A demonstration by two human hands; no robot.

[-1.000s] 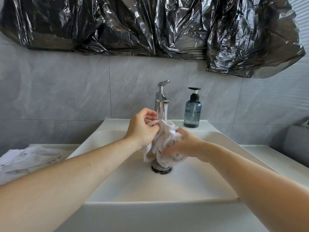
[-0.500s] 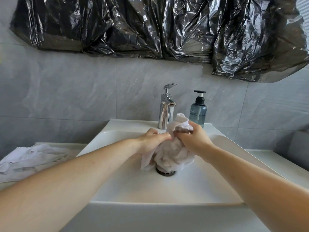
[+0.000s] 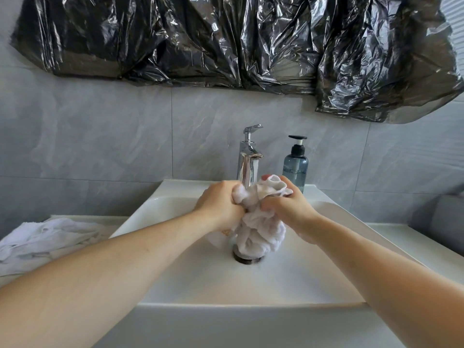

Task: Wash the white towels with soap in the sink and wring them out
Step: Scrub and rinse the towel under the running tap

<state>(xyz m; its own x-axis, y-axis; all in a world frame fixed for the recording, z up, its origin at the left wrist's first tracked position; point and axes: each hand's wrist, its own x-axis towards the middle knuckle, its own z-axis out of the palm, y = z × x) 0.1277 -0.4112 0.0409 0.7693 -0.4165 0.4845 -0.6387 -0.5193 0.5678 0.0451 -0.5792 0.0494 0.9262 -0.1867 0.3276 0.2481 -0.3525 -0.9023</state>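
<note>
A bunched white towel (image 3: 259, 232) hangs over the drain (image 3: 247, 258) of the white sink (image 3: 251, 297). My left hand (image 3: 217, 204) grips its upper left part. My right hand (image 3: 288, 205) grips its upper right part, fingers curled over the top fold. The two fists sit close together in front of the chrome faucet (image 3: 248, 156). A blue-grey soap pump bottle (image 3: 295, 164) stands on the sink's back ledge, right of the faucet. More white towels (image 3: 42, 238) lie crumpled on the counter at the left.
Grey tiled wall behind the sink, with black plastic sheeting (image 3: 238, 41) taped across its upper part. The white counter (image 3: 411, 239) extends to the right of the basin. A grey object (image 3: 447, 217) sits at the far right edge.
Both hands have shifted their hold on the towel: the left fist now grips higher, the right hand has dropped slightly beside it, and the towel is bunched tighter between them.
</note>
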